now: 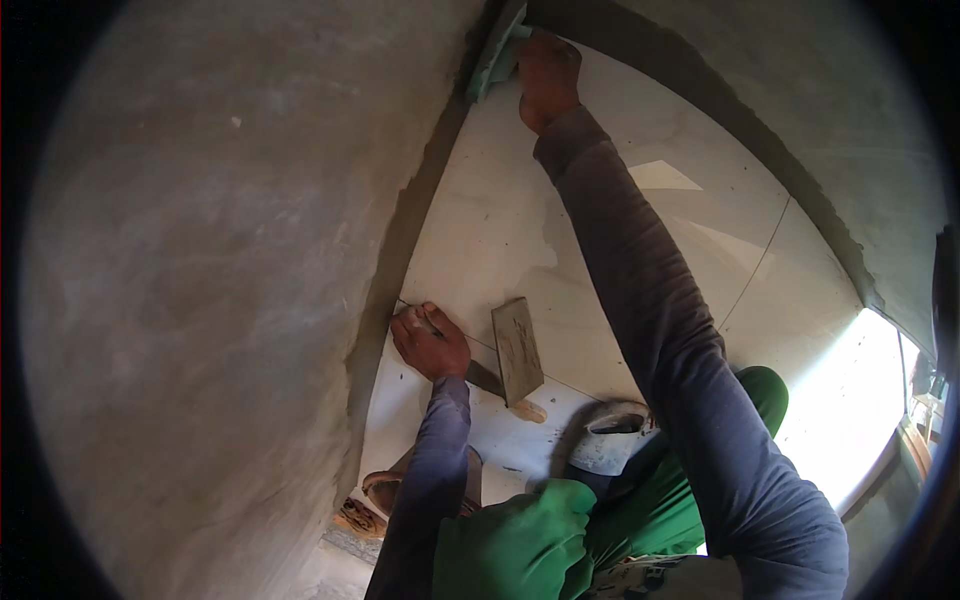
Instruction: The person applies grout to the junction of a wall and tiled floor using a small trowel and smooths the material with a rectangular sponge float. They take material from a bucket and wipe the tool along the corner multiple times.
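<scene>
My right hand (550, 80) is stretched far forward and wrapped round the handle of a green plastering float (497, 55). The float's face presses against the lower edge of the left wall. Nearer to me, my left hand (432, 342) leans on the pale tiled floor (500, 220), beside the foot of the same wall. Its thumb stands apart from the fingers, and no tool shows in it. Just right of that hand lies a rectangular trowel (517, 350), its plate smeared with mortar. A wooden handle (527, 411) sticks out below the plate.
A grey wall (220, 250) rises on the left, with a darker damp band (385, 270) along its foot. Another wall (840, 90) curves round the right. A brown-rimmed bucket (385, 492) stands by my left forearm. My pale shoe (608, 440) rests on the floor.
</scene>
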Motion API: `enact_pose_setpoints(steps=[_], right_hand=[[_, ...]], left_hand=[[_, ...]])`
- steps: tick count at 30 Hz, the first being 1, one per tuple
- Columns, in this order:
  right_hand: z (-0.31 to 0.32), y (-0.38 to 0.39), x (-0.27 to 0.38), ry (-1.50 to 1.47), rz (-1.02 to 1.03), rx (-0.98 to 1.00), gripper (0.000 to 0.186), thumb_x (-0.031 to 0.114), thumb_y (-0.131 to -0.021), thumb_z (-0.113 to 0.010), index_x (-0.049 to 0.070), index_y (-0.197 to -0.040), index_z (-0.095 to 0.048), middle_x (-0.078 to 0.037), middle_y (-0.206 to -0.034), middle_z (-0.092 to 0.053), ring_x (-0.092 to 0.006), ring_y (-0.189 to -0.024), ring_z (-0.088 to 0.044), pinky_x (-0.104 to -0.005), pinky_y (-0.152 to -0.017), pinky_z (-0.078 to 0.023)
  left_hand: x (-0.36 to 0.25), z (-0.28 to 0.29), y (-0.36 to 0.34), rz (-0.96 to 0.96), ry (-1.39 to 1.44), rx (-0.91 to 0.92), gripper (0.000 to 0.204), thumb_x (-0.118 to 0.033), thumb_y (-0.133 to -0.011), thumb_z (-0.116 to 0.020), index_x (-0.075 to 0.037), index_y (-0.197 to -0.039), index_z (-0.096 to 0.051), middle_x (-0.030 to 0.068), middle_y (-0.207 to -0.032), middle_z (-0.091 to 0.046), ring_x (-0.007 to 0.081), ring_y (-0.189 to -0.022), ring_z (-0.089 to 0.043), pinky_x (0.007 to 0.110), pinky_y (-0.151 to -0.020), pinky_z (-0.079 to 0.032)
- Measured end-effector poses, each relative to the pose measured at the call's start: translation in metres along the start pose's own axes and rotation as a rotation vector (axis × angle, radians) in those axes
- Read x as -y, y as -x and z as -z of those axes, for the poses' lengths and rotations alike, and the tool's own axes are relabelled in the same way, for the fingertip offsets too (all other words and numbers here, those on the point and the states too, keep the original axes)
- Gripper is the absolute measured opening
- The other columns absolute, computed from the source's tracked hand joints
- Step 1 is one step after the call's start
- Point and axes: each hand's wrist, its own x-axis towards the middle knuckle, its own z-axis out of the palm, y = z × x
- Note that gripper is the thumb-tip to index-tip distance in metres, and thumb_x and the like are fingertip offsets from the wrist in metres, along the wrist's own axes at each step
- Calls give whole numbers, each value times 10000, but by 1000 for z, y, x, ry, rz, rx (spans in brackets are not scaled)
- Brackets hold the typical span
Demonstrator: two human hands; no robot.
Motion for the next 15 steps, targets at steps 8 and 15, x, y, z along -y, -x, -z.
enact_pose_setpoints(steps=[8, 15], right_hand=[[5, 18, 36, -754, -232, -218, 262, 12, -857, -612, 40, -1107, -686, -117, -1113, -696, -214, -991, -659, -366, -897, -504], [-13, 36, 51, -1346, -619, -402, 207, 108, -949, -611, -28, -1085, -688, -10, -922, -660, -110, -813, -597, -271, -711, -489]], left_hand=[[-8, -5, 3, -53, 18, 1, 368, -313, -1038, -523, 24, -902, -583, 207, -923, -545, 435, -898, -566, 546, -805, -444], [39, -29, 9, 33, 309, -10, 383, -324, -1030, -527, 31, -899, -588, 210, -948, -557, 433, -908, -573, 540, -817, -453]])
